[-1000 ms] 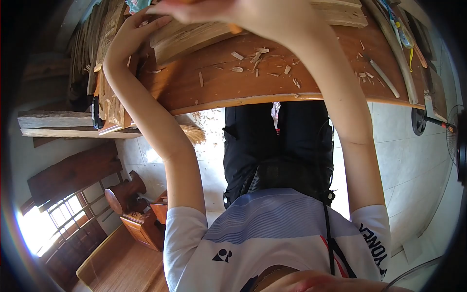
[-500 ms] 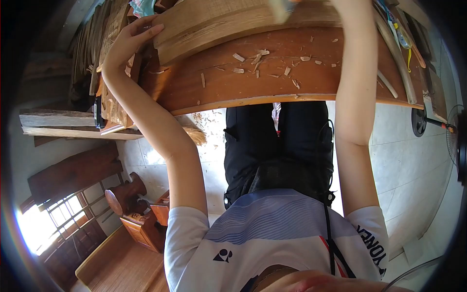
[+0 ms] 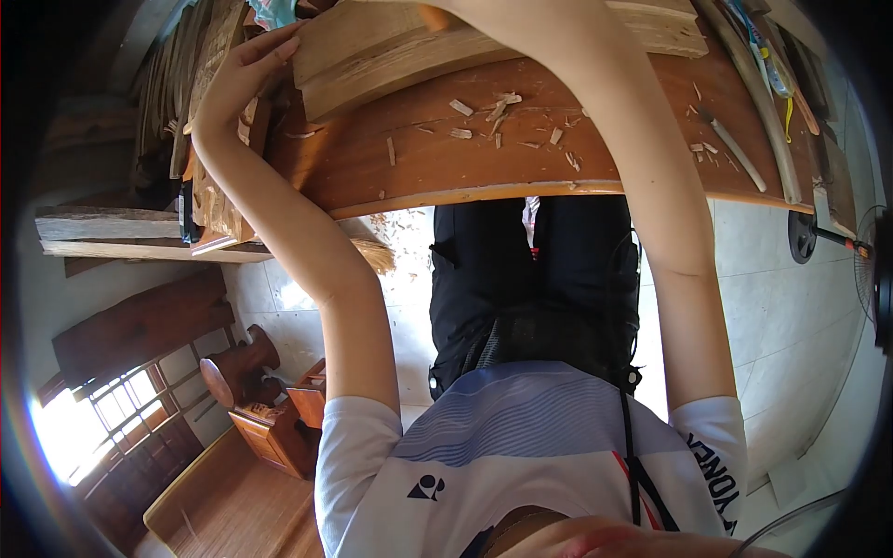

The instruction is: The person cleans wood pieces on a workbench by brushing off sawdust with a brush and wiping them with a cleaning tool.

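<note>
A thick wooden board (image 3: 372, 70) lies along the far part of the brown tabletop (image 3: 446, 172). At its left end my left hand (image 3: 246, 70) grips the corner, thumb and fingers against the edge. My right forearm (image 3: 614, 102) reaches across the board to the upper left, and the right hand is cut off by the top of the view. A small blurred orange-brown piece (image 3: 434, 17) shows below that wrist; I cannot make out what it is. Several wood chips (image 3: 499, 107) are scattered on the tabletop in front of the board.
To the right lie a slim pale-handled tool (image 3: 735, 149), a long wooden stick (image 3: 758, 102) and a blue-and-white item (image 3: 770, 70) with a yellow loop. Wood pieces (image 3: 219, 177) are stacked at left. A broom (image 3: 374, 256) and shavings are on the floor; a fan (image 3: 874, 270) stands far right.
My right arm has swung left across the board, and the blurred tool seen near it earlier has gone mostly out of view. The left hand stays at the board's end.
</note>
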Available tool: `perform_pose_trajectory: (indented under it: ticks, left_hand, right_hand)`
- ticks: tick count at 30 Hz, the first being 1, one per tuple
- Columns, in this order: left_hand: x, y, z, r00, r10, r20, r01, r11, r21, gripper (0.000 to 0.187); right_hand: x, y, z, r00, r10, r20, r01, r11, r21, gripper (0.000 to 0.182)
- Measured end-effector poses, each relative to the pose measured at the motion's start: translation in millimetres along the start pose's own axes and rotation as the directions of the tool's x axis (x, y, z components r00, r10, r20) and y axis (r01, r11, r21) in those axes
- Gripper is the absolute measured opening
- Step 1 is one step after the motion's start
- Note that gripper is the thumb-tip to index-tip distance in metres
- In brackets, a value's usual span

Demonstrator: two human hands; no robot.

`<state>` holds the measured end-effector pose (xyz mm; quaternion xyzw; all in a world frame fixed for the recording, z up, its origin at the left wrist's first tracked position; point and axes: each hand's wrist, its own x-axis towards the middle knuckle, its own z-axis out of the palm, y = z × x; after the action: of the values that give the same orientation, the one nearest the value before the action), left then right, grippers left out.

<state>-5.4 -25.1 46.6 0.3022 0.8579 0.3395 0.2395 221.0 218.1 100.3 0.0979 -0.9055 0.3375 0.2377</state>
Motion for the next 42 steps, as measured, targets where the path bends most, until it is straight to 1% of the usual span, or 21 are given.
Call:
perform_pose_trajectory:
  ticks: [3, 6, 8, 11, 12, 14, 18, 19, 21, 23, 24, 26, 28, 30, 31, 32, 34, 37, 38, 40, 42]
  left_hand:
    - [-2, 5, 2, 0.998, -0.056, -0.027, 0.057, 0.998, 0.035, 0.043]
    - [0, -3, 1, 1.0, 0.029, -0.005, -0.03, 0.999, -0.03, 0.042]
    - [3, -6, 0, 0.998, 0.056, 0.028, -0.054, 0.996, -0.068, 0.041]
    - [4, -6, 0, 0.999, 0.032, 0.035, -0.03, 0.997, -0.071, 0.041]
    - [3, -5, 0, 1.0, 0.016, 0.027, -0.014, 0.998, -0.065, 0.04]
    - [7, -11, -3, 0.998, 0.03, 0.056, -0.026, 0.997, -0.075, 0.04]
    - [7, -15, -2, 0.998, 0.056, 0.025, -0.053, 0.995, -0.084, 0.04]
    - [7, -14, -1, 0.998, 0.056, 0.027, -0.055, 0.997, -0.062, 0.04]
    - [2, -5, 1, 0.999, 0.046, 0.025, -0.045, 0.999, -0.031, 0.044]
    - [-6, 7, 6, 1.0, 0.014, 0.007, -0.014, 1.0, -0.023, 0.056]
    - [-8, 11, 8, 1.0, -0.006, -0.007, 0.005, 1.0, -0.024, 0.064]
    - [-8, -3, 8, 0.994, 0.097, 0.051, -0.099, 0.994, 0.043, 0.086]
    - [-10, 2, 13, 0.987, 0.135, 0.092, -0.145, 0.983, 0.111, 0.108]
    - [-19, 24, 23, 0.989, 0.106, 0.105, -0.124, 0.975, 0.186, 0.127]
    - [-17, 24, 26, 0.991, 0.108, 0.081, -0.125, 0.959, 0.254, 0.13]
    - [-15, 23, 29, 0.992, 0.112, 0.057, -0.124, 0.94, 0.319, 0.133]
    - [-13, 26, 36, 0.991, 0.134, 0.021, -0.131, 0.9, 0.415, 0.137]
    - [-17, 33, 43, 0.985, 0.171, 0.001, -0.152, 0.871, 0.467, 0.14]
    - [-18, 32, 42, 0.985, 0.173, 0.005, -0.156, 0.878, 0.453, 0.14]
    - [-22, 34, 40, 0.989, 0.15, 0.009, -0.141, 0.912, 0.386, 0.139]
    - [-28, 42, 41, 0.994, 0.103, 0.019, -0.104, 0.957, 0.271, 0.136]
  right_hand:
    - [6, 16, 27, 0.962, -0.162, -0.219, 0.206, 0.958, 0.198, 0.045]
    - [-1, 26, 32, 0.938, -0.15, -0.312, 0.203, 0.968, 0.146, 0.043]
    - [2, 35, 39, 0.957, -0.099, -0.273, 0.131, 0.986, 0.105, 0.04]
    - [4, 42, 24, 0.989, 0.076, -0.13, -0.049, 0.978, 0.203, 0.037]
    - [1, 29, 5, 0.978, 0.192, -0.077, -0.172, 0.962, 0.211, 0.034]
    - [-9, 29, -6, 0.922, 0.275, -0.272, -0.216, 0.95, 0.227, 0.032]
    - [-26, 49, -39, 0.75, 0.285, -0.597, -0.297, 0.951, 0.08, 0.033]
    - [-31, 65, -49, 0.716, -0.002, -0.698, -0.245, 0.935, -0.255, 0.032]
    - [-26, 55, -37, 0.644, -0.088, -0.76, -0.246, 0.916, -0.315, 0.031]
    - [-26, 54, -44, 0.763, 0.185, -0.619, -0.324, 0.939, -0.118, 0.032]
    - [-24, 32, -31, 0.776, 0.33, -0.538, -0.364, 0.93, 0.044, 0.034]
    - [-10, 20, -25, 0.871, 0.339, -0.355, -0.377, 0.925, -0.041, 0.033]
    - [-2, 40, 1, 0.951, 0.193, -0.242, -0.181, 0.981, 0.073, 0.033]
    - [3, 35, 14, 0.947, -0.036, -0.319, 0.091, 0.983, 0.159, 0.032]
    - [-1, 37, 19, 0.917, -0.131, -0.377, 0.172, 0.982, 0.078, 0.032]
    - [2, 39, 28, 0.922, -0.124, -0.366, 0.213, 0.953, 0.215, 0.031]
    - [4, 50, 36, 0.905, -0.198, -0.376, 0.237, 0.97, 0.059, 0.032]
    - [4, 46, 19, 0.975, 0.13, -0.182, -0.091, 0.973, 0.21, 0.034]
    - [3, 45, 11, 0.958, 0.209, -0.194, -0.173, 0.967, 0.188, 0.036]
    - [-4, 38, -7, 0.888, 0.337, -0.314, -0.282, 0.936, 0.209, 0.035]
    - [-7, 49, -16, 0.839, 0.23, -0.494, -0.253, 0.967, 0.021, 0.034]
